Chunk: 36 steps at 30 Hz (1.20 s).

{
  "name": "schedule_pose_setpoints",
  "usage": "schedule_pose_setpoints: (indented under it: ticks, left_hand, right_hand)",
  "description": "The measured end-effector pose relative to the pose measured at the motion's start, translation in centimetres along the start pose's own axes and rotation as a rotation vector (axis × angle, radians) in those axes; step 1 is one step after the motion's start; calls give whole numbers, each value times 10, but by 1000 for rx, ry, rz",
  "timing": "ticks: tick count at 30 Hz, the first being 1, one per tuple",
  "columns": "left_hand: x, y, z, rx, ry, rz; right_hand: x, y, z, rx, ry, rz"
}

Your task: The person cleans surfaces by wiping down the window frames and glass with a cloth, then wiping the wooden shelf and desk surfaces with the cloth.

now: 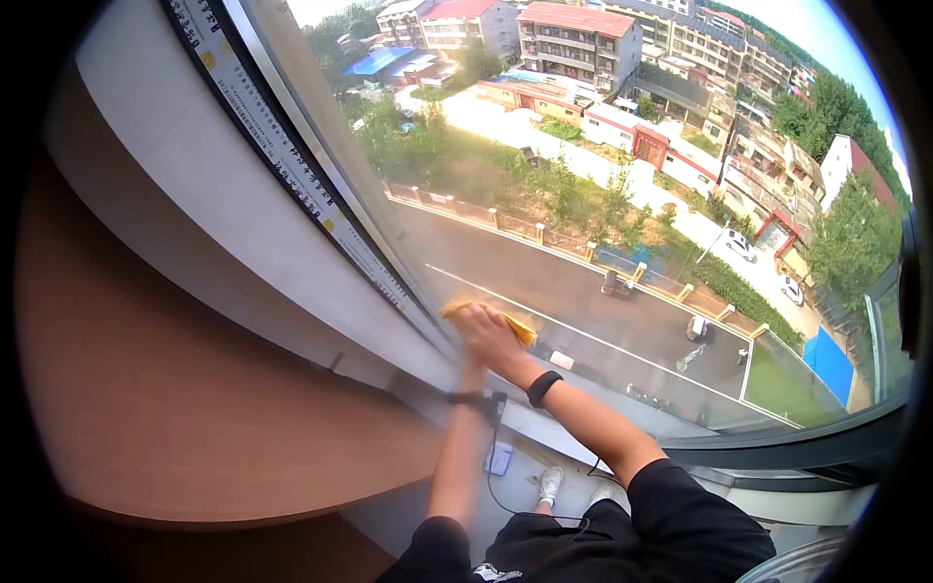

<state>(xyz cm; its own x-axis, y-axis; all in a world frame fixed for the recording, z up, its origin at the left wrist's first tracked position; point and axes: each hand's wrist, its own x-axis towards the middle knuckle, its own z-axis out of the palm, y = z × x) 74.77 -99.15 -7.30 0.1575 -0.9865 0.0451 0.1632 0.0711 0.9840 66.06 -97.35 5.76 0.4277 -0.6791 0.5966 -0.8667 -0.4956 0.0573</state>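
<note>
A yellow cloth lies against the lower part of the window glass, close to the frame on the left. My right hand is over the cloth and presses it to the pane, its fingers closed on it. Right beside it, partly behind it, is my left hand. That hand is blurred and its fingers are hidden, so I cannot tell whether it also grips the cloth. A dark band is around each wrist.
A white window frame with a printed strip runs along the left. Below it is a curved brown wooden surface. A black cable hangs near my arms, and a small blue-white object sits near my feet.
</note>
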Motion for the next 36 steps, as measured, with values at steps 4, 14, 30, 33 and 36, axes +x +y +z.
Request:
schedule_pose_setpoints:
  ticks: [4,14,30,33,36]
  left_hand:
    - [-66,-27,60,-290,-139,-315]
    - [-211,48,169,364,-149,364]
    - [-109,47,108,296,-103,285]
    - [-163,58,144,324,-136,263]
    - [-225,76,182,424,-195,197]
  right_hand:
    - [-98,29,-71,-135,-119,-57]
    - [-234,54,-193,-259,-106,212]
    - [-153,30,-127,-94,44,237]
    - [-200,46,-159,-102,19,234]
    - [-257,64,-198,-140,-5,232]
